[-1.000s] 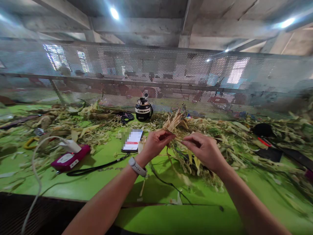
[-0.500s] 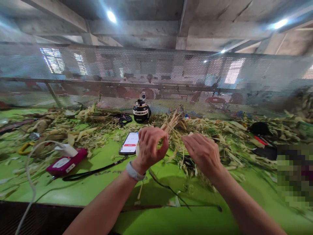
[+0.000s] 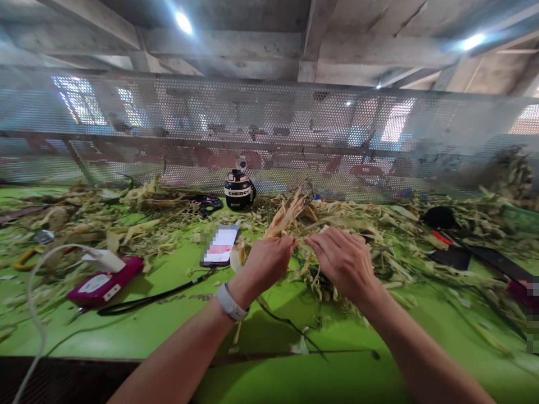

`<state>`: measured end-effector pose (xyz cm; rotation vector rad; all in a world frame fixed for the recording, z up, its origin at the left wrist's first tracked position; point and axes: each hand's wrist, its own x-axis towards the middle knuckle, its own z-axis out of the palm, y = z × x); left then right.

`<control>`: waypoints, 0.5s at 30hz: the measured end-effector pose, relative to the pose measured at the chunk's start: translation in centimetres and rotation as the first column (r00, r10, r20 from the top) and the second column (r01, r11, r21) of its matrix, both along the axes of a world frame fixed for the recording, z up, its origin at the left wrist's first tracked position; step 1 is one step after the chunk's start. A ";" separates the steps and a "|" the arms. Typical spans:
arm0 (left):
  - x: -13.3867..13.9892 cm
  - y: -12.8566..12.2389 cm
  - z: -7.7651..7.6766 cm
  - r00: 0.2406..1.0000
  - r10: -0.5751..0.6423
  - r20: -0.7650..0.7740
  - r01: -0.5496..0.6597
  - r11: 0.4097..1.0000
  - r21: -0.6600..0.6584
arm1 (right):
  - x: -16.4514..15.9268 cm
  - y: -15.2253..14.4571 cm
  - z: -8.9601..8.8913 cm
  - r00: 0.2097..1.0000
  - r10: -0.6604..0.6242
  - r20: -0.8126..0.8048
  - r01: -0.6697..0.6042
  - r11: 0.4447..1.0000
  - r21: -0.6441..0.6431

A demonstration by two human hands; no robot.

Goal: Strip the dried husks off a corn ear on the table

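The green bench [image 3: 138,314] is covered with dry leaves, and the hands have come back together since a moment ago. The left hand [image 3: 267,261] and right hand [image 3: 343,261] pinch a dry husk bundle [image 3: 288,216] with closed fingers. It hangs above the bench middle, its long side pointing up and away.

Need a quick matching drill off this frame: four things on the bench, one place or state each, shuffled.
Things:
1. phone
2. black bottle
3. pink box
4. dry husk bundle

Places or states:
A. far back, by the mesh screen
B. pinched between the left hand and right hand
C. white plug and cable on it
D. flat on the green table, just left of the left hand

Pairs: 1-D, 2-A, 3-C, 4-B
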<state>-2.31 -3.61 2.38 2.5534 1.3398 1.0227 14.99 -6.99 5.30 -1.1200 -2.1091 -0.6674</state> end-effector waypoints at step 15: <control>2.0 0.0 -1.3 0.408 0.006 0.913 0.568 0.782 -0.259 | -3.0 0.2 -3.3 0.772 0.071 -0.632 -0.443 0.772 -0.455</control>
